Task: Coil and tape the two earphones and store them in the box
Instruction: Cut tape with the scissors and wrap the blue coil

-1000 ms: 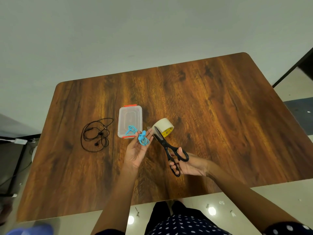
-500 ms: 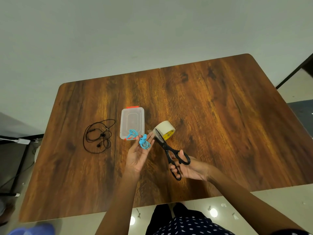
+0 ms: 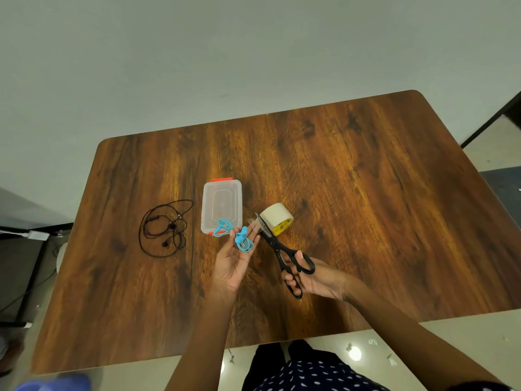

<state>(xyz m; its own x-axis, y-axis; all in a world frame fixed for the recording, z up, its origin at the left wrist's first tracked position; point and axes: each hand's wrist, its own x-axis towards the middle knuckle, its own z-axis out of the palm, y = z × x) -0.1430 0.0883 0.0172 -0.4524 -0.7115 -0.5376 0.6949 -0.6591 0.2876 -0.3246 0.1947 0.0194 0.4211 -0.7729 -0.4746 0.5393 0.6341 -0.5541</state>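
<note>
My left hand [image 3: 235, 259] holds a coiled blue earphone [image 3: 243, 239], its loops hanging over the near end of the clear plastic box [image 3: 222, 206] with orange clips. A strip of clear tape stretches from the fingertips of that hand toward the tape roll [image 3: 277, 222]. My right hand [image 3: 313, 277] grips black scissors [image 3: 284, 256], whose blades reach the tape strip beside the roll. A black earphone [image 3: 165, 228] lies loosely tangled on the table, left of the box.
Everything sits on a dark wooden table [image 3: 366, 207] with rounded corners, against a pale wall. A black frame and cables stand off the table's left edge. My dotted clothing shows below the near edge.
The view has shifted slightly. My hands stay in nearly the same pose, and the scissor blades have edged closer to the tape strip by the roll.
</note>
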